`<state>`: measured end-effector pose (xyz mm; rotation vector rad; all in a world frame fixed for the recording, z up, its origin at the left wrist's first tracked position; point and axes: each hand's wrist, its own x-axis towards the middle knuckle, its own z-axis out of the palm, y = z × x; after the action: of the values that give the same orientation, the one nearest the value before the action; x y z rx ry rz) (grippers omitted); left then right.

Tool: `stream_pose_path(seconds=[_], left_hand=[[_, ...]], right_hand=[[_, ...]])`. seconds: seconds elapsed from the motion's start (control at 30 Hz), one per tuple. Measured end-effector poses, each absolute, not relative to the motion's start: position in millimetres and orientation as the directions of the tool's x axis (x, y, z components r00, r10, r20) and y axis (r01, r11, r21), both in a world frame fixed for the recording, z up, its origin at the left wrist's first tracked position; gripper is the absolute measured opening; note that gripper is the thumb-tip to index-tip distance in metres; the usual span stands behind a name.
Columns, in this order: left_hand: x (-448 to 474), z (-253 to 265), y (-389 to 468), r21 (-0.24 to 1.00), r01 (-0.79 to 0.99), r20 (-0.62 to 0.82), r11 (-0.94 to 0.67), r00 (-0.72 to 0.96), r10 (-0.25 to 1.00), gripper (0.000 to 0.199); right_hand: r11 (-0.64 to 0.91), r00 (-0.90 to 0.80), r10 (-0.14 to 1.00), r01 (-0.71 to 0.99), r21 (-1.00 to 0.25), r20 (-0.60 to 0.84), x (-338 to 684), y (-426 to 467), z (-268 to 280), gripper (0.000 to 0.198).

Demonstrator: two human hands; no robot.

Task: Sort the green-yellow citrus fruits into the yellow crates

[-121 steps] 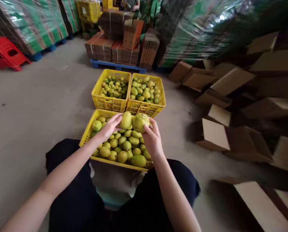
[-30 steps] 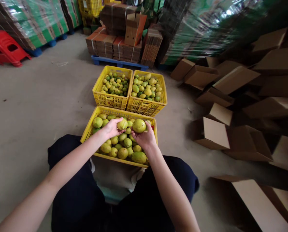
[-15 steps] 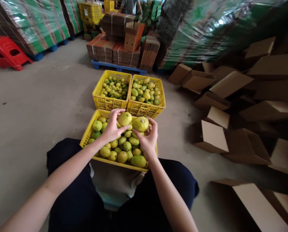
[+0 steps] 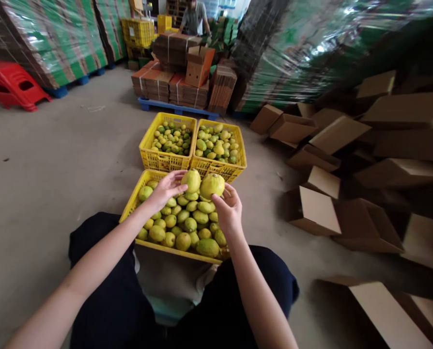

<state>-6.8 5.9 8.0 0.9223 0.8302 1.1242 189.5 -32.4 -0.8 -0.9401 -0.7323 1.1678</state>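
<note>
My left hand (image 4: 166, 190) is closed on a yellow-green lemon (image 4: 191, 181), thumb on the near side and fingers behind. In my right hand (image 4: 230, 207) is a second, rounder yellow lemon (image 4: 212, 185), gripped from its right side. The two fruits are held side by side, nearly touching, over the far half of a yellow crate (image 4: 131, 199). That crate, between my knees, is full of green and yellow lemons (image 4: 190, 224).
Two more yellow crates (image 4: 149, 156) of lemons stand just beyond. Behind them, a blue pallet (image 4: 178, 107) bears flattened cartons. Loose cardboard boxes (image 4: 320, 208) lie heaped on the right. A red stool (image 4: 18, 87) is at far left. A person (image 4: 195, 20) stands at the back.
Both lemons have turned in my hands, their ends now pointing more upward. My right hand has shifted slightly right. The whole view has tilted up a little.
</note>
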Motion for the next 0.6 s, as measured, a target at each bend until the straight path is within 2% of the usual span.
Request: stream_pose_path(seconds=[0.1, 0.2, 0.4, 0.6], left_hand=[[-5, 1, 9, 0.836, -0.458, -0.205, 0.301, 0.247, 0.947, 0.032], [1, -2, 6, 0.791, -0.466, -0.278, 0.395, 0.301, 0.912, 0.023], [8, 2, -4, 0.83, -0.376, -0.303, 0.412, 0.316, 0.899, 0.036], [3, -4, 4, 0.809, -0.429, -0.3, 0.403, 0.289, 0.909, 0.041]], right_hand=[[0.041, 0.195, 0.979, -0.468, -0.883, -0.057, 189, -30, -4, 0.044], [-0.014, 0.153, 0.984, -0.432, -0.902, -0.089, 186, -29, -7, 0.042], [-0.09, 0.124, 0.979, -0.446, -0.89, -0.161, 185, -28, -12, 0.044], [-0.178, 0.061, 0.963, -0.583, -0.793, -0.261, 189, -23, -20, 0.03]])
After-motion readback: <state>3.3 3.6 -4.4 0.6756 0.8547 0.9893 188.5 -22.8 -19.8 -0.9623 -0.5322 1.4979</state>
